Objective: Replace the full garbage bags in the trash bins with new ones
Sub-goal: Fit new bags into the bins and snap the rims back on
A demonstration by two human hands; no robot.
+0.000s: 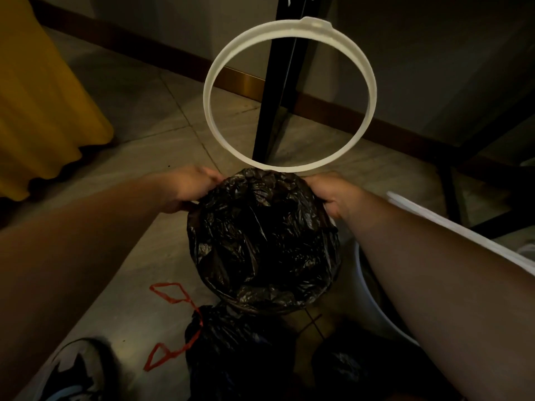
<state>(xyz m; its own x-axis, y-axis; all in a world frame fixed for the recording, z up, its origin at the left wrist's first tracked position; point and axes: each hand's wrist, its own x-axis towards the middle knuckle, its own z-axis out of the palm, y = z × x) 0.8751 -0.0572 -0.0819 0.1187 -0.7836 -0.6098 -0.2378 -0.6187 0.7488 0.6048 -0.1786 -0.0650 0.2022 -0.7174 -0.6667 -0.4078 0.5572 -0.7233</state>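
Observation:
A black garbage bag (263, 241) lines a round bin in the middle of the view, its edge folded over the rim so the bin itself is hidden. My left hand (194, 186) grips the bag's edge at the far left of the rim. My right hand (333, 195) grips the edge at the far right. A white plastic ring (208, 91), the bin's rim clamp, stands tilted just beyond the bin. In front of the bin lies a tied full black bag (231, 351) with red drawstrings (168, 293).
A black table leg (278, 91) rises behind the ring, near a dark skirting board. A yellow curtain (37, 96) hangs at the left. A white bin (376, 290) sits under my right forearm. My shoe (78, 369) is at the bottom left on the tiled floor.

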